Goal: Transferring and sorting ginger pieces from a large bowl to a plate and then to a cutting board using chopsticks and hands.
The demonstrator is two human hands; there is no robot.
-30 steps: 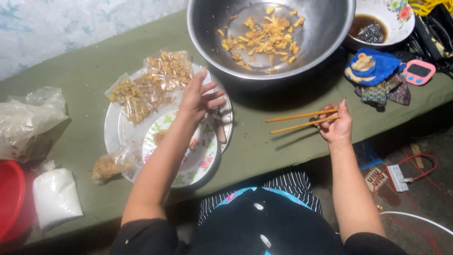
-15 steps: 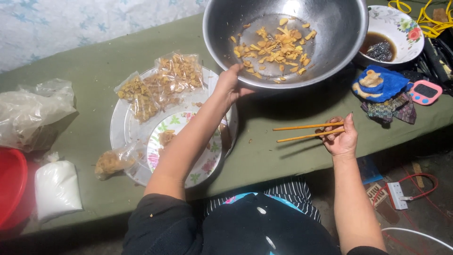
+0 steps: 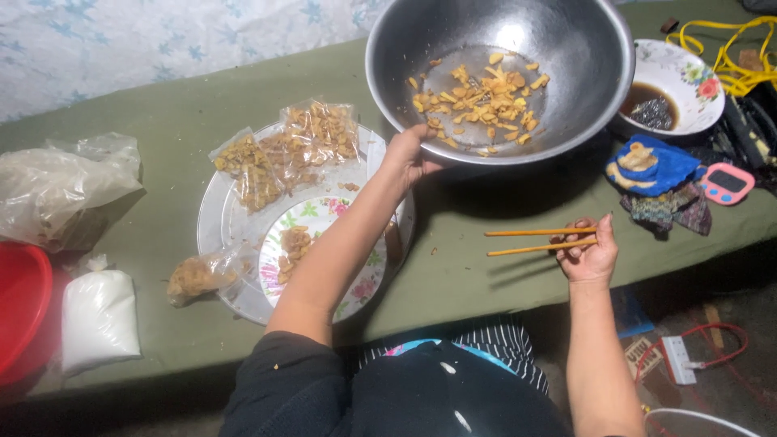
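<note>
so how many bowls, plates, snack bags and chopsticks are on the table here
bowls: 3 (metal bowl, sauce bowl, red bowl)
plates: 2 (silver tray, flowered plate)
snack bags: 4, first at
chopsticks: 2, in the right hand
total: 11

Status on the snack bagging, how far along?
Done: several filled clear bags lie on the round tray, one more bag at its edge. In hand: the left hand grips the rim of the steel bowl; the right hand holds chopsticks. Left: loose fried pieces in the bowl, a small pile on the floral plate.
</note>
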